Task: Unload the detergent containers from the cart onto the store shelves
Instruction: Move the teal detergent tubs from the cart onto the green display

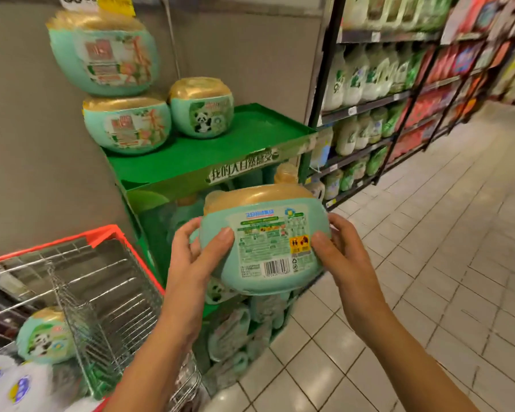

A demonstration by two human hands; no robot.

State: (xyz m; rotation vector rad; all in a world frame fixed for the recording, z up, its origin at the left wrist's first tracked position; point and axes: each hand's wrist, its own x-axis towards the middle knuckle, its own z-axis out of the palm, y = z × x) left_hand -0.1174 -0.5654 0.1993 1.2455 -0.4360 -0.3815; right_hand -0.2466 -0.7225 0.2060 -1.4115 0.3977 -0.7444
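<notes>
I hold a round mint-green detergent container (265, 236) with a gold lid in front of me, its back label and barcode facing me. My left hand (197, 257) grips its left side, thumb across the front. My right hand (342, 251) grips its right side. It hangs below the front edge of the green display shelf (250, 138). Three matching containers stand at the shelf's back left: one stacked high (101, 55), one under it (127, 123), one with a panda label (201, 110). Another container (45, 337) lies in the wire cart (107, 292) at lower left.
A grey wall (27, 144) backs the display. Lower tiers of the green stand hold more green packs (235, 331). Black aisle shelving (384, 93) with white and green bottles runs off to the right. White-lidded tubs (15, 382) sit in the cart's corner. A tiled floor (428, 263) spreads right.
</notes>
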